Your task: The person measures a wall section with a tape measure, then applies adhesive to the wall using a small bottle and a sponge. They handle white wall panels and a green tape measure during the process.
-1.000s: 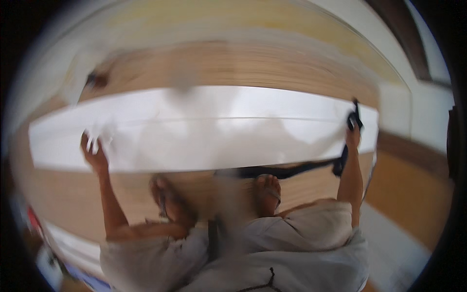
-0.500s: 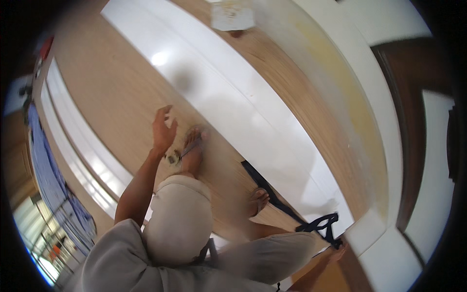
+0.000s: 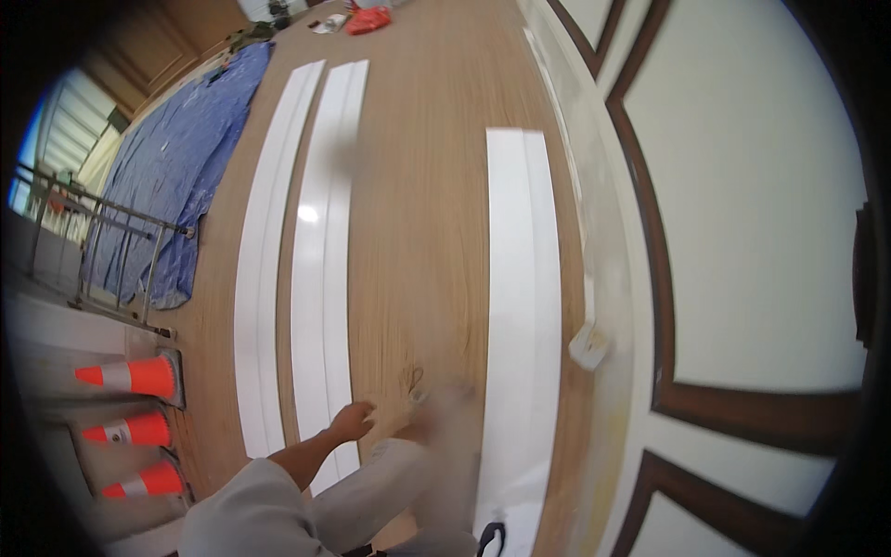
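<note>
My left hand (image 3: 353, 420) hangs over the wood floor at the right edge of a long white panel (image 3: 320, 278). Its fingers are loosely bent and apart, with nothing in them. My right hand is out of the picture. A dark strap (image 3: 493, 537) shows at the lower edge, over the near end of another white panel (image 3: 520, 306). Between these panels, a small coil-like thing (image 3: 414, 381) lies on the floor in front of my legs; blur hides its kind.
A third white panel (image 3: 269, 269) lies at the left. Beyond it are a blue tarp (image 3: 176, 176), a metal frame (image 3: 111, 232) and orange cones (image 3: 148, 376). A white container (image 3: 588, 347) sits by the right wall. A red bag (image 3: 368, 20) is at the far end.
My view has swung round and now takes in the length of the room. The right hand, which was beside the dark strap, has left the picture. My left hand stays empty.
</note>
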